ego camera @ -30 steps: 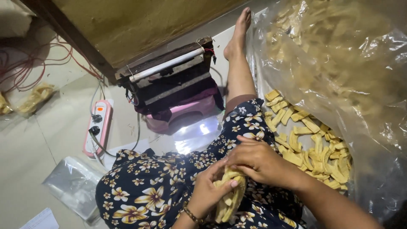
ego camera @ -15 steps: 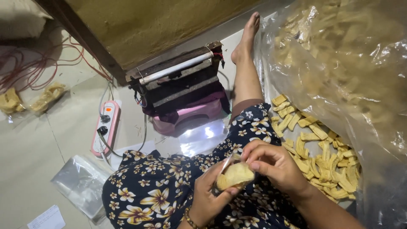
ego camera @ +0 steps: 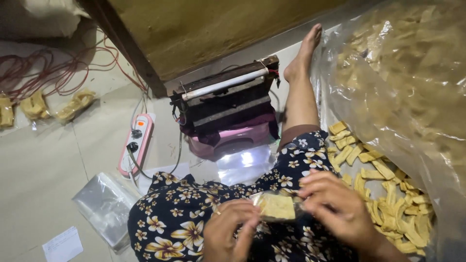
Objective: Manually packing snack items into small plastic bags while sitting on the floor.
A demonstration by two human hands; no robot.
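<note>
My left hand and my right hand hold between them a small clear bag of yellow chips, lying flat above my lap. Each hand pinches one end of the bag. I sit on the floor in floral-print trousers, one leg stretched out toward the wall. A pile of loose yellow chips lies just right of my right hand, on the mouth of a big clear plastic sack of chips.
A dark bag-sealing machine on a pink base stands ahead of my knee. A pink power strip with cables lies to its left. A stack of clear plastic bags and a paper slip lie lower left. Filled chip packets sit far left.
The small bag has been turned from upright to flat between my hands. The view has shifted slightly to the left and down.
</note>
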